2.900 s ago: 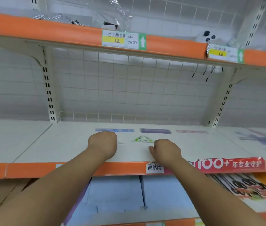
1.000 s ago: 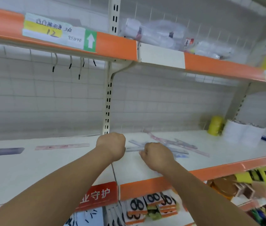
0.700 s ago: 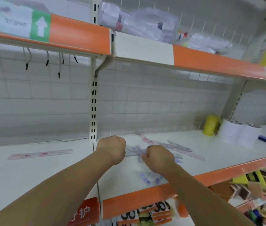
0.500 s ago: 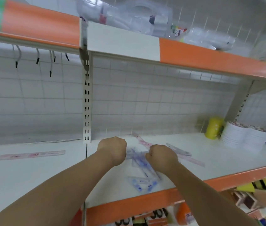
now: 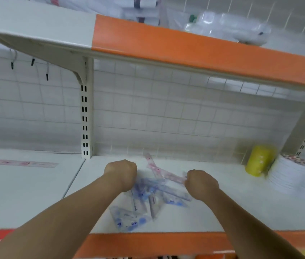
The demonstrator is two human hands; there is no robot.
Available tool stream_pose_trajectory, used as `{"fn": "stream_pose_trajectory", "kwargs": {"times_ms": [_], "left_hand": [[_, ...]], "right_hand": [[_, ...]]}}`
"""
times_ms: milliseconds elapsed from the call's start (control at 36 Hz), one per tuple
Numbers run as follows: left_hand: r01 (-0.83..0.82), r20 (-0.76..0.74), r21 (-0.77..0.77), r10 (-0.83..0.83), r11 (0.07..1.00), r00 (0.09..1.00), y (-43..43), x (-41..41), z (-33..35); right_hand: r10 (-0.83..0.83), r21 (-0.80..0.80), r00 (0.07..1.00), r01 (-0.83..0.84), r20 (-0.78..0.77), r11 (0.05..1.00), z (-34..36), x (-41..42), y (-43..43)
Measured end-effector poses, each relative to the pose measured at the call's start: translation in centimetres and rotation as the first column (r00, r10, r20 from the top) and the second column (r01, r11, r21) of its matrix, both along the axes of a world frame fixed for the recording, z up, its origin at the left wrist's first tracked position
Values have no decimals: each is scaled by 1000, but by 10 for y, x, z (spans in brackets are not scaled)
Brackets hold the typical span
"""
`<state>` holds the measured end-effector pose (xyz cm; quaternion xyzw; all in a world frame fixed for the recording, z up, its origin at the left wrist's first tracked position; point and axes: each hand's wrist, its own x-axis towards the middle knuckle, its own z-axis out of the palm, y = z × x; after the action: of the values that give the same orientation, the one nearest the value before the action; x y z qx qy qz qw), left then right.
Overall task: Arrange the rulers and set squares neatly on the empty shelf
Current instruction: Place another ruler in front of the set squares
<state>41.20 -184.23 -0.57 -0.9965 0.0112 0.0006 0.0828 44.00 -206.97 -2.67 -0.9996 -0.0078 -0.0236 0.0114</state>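
Observation:
A loose pile of clear rulers and set squares [image 5: 153, 195] lies on the white shelf [image 5: 222, 212] between my hands. A blue-printed set square [image 5: 129, 219] sits nearest the front edge, and another blue set square [image 5: 175, 201] lies to its right. A pink ruler [image 5: 159, 170] runs diagonally from the back toward my right hand [image 5: 201, 182], which is curled over its near end. My left hand [image 5: 121, 172] is curled at the pile's left side, over the end of a blue ruler [image 5: 164, 187]. The fingers of both hands are hidden behind the knuckles.
Another pink ruler [image 5: 22, 163] lies flat on the neighbouring shelf board to the left. A yellow roll [image 5: 260, 160] and a stack of white paper goods [image 5: 295, 176] stand at the right. An upright post [image 5: 86, 116] divides the bays, under an orange-edged upper shelf [image 5: 185, 47].
The view has swung right from the left bay to the pile. My hands have moved apart, the right one out along the pink ruler, and the pile sits lower in view.

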Motion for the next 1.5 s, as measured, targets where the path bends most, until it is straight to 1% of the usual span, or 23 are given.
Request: {"fn": "stream_pose_trajectory", "kwargs": {"times_ms": [83, 167, 278, 417, 472, 611, 722, 806, 1028, 1250, 1417, 1500], "left_hand": [[-59, -35, -28, 58, 998, 998, -1, 1, -5], [-69, -72, -65, 64, 996, 995, 0, 4, -12], [19, -150, -49, -26, 999, 988, -7, 7, -18], [115, -115, -68, -122, 991, 986, -27, 9, -22], [131, -104, -88, -140, 987, 985, -35, 13, -25], [135, -179, -54, -143, 989, 973, -52, 17, -28], [174, -108, -67, -180, 982, 978, -58, 19, -29], [199, -83, -67, -205, 978, 975, -58, 22, -29], [261, -85, -106, -270, 960, 959, -57, 21, -27], [295, -91, -41, -297, 955, 950, -58, 19, -25], [313, -88, -74, -319, 947, 944, -56, 19, -24], [330, -87, -65, -335, 942, 938, -56, 19, -24]], "right_hand": [[34, -18, 999, -35, -16, 999, -5, 4, -17], [57, -6, 998, -57, -25, 998, -12, 6, -27], [84, 27, 996, -83, -31, 996, -17, 11, -34], [123, 48, 992, -121, -39, 992, -20, 13, -38], [146, 57, 989, -143, -36, 988, -20, 13, -39], [203, 79, 978, -199, -47, 977, -23, 11, -41], [202, 100, 978, -196, -44, 975, -23, 10, -41], [202, 109, 979, -196, -41, 974, -23, 10, -42], [189, 115, 981, -183, -36, 976, -22, 8, -40], [183, 119, 982, -177, -45, 977, -21, 8, -39], [171, 113, 984, -164, -53, 980, -20, 7, -39], [175, 115, 983, -168, -51, 979, -20, 7, -39]]}}
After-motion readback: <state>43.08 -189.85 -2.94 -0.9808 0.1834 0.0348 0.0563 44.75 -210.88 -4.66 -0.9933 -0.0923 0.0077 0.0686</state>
